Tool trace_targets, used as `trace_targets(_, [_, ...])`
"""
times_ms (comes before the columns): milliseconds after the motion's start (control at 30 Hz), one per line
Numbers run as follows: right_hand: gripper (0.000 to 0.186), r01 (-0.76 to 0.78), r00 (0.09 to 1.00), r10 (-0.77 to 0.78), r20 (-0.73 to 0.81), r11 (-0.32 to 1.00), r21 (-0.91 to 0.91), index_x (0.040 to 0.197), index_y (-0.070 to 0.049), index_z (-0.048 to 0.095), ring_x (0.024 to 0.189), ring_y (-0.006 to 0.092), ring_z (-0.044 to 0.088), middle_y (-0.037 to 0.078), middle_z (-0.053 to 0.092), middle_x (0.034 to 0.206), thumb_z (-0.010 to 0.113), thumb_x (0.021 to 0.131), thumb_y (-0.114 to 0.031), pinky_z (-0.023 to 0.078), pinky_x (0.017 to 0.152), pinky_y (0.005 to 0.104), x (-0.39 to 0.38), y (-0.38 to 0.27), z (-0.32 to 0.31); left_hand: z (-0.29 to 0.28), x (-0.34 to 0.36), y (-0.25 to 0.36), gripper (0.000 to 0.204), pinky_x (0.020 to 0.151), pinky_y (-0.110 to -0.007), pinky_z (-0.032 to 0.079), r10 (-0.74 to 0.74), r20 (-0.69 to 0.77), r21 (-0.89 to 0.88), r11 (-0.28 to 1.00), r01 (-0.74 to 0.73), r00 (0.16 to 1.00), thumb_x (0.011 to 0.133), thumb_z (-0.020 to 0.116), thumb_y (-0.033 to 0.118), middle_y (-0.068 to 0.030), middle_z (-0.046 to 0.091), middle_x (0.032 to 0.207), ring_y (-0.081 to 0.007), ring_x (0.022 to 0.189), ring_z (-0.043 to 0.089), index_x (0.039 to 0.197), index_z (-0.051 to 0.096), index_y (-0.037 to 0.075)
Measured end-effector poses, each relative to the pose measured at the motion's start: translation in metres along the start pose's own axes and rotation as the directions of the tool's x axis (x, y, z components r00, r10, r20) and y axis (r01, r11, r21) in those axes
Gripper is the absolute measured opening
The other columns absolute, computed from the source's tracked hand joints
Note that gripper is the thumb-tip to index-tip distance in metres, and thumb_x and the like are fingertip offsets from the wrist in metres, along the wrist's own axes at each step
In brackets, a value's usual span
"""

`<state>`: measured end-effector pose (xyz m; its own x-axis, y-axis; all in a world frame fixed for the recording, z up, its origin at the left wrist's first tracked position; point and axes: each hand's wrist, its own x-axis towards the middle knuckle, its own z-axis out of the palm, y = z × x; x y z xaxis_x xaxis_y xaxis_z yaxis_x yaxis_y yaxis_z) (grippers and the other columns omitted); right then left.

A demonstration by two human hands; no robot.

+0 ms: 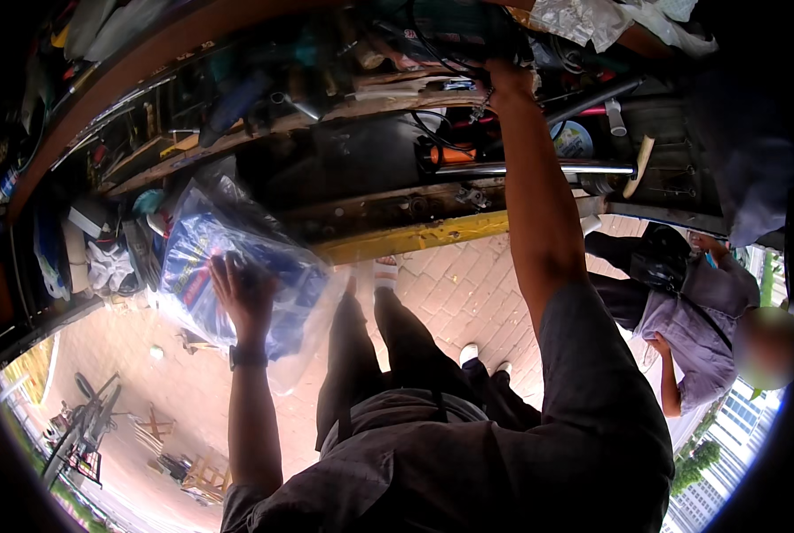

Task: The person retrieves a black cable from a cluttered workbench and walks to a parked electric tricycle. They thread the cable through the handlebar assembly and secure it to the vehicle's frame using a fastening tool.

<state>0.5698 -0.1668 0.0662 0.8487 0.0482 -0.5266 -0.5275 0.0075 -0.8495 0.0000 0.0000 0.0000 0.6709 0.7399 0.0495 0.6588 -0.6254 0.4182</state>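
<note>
Left hand (248, 300) lies spread on a clear plastic bag (301, 277); right hand (509, 82) reaches beside black cable (455, 66), grip unclear.

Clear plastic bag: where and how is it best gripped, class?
Probably grip the clear plastic bag by its broad blue-filled middle with a wide grasp, from the wearer's side, whence the left hand reaches it; its edge film looks loose.

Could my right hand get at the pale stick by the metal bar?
Probably yes: the pale stick looks uncovered beside the metal bar, though the right hand is farther in, away from it.
</note>
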Motion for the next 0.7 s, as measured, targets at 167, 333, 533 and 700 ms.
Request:
trace_targets(167, [0.024, -0.024, 0.998, 0.035, -0.048, 0.976, 0.215, 0.118, 0.002, 0.059, 0.068, 0.0222, 0.067, 0.015, 0.068, 0.091, 0.060, 0.097, -0.008, 0.041, 0.046, 0.0325, -0.037, 0.023, -0.051, 0.001, 0.016, 0.002, 0.101, 0.122, -0.059, 0.019, 0.023, -0.003, -0.062, 0.998, -0.023, 1.000, 0.076, 0.086, 0.038, -0.0308, 0.021, 0.163, -0.0492, 0.151, 0.019, 0.157, 0.033, 0.007])
trace_targets(333, [0.009, 0.020, 0.995, -0.037, 0.091, 0.983, 0.181, 0.105, -0.009, 0.061, 0.060, 0.0144, 0.053, 0.005, 0.060, 0.080, 0.059, 0.098, -0.014, 0.036, 0.046, 0.0252, -0.147, 0.059, -0.120, -0.011, -0.001, 0.000, 0.085, 0.118, -0.057, 0.031, 0.047, -0.059, -0.183, 0.981, -0.058, 0.997, 0.077, 0.086, 0.028, -0.0294, 0.034, 0.158, -0.0511, 0.146, 0.031, 0.147, 0.046, 0.001])
trace_targets(533, [0.026, -0.330, 0.932, 0.269, 0.242, 0.905, 0.267, 0.122, -0.010, 0.061, 0.056, 0.0098, 0.053, 0.002, 0.060, 0.081, 0.058, 0.097, -0.016, 0.035, 0.043, 0.0216, -0.253, 0.134, -0.208, -0.058, -0.029, -0.061, 0.091, 0.116, -0.051, 0.035, -0.516, -0.251, -0.071, 0.854, 0.516, 0.819, 0.085, 0.081, 0.043, -0.0347, 0.039, 0.151, -0.0478, 0.140, 0.040, 0.146, 0.040, -0.010])
trace_targets(700, [0.028, -0.458, 0.873, 0.366, 0.323, 0.845, 0.278, 0.125, -0.008, 0.058, 0.054, 0.0108, 0.054, 0.004, 0.061, 0.082, 0.056, 0.098, -0.016, 0.036, 0.042, 0.0220, -0.298, 0.157, -0.205, -0.038, -0.061, -0.115, 0.074, 0.117, -0.037, 0.034, -0.496, 0.657, -0.747, -0.326, 0.580, 0.567, 0.100, 0.065, 0.042, -0.0080, 0.047, 0.153, -0.0236, 0.139, 0.046, 0.153, 0.037, -0.003])
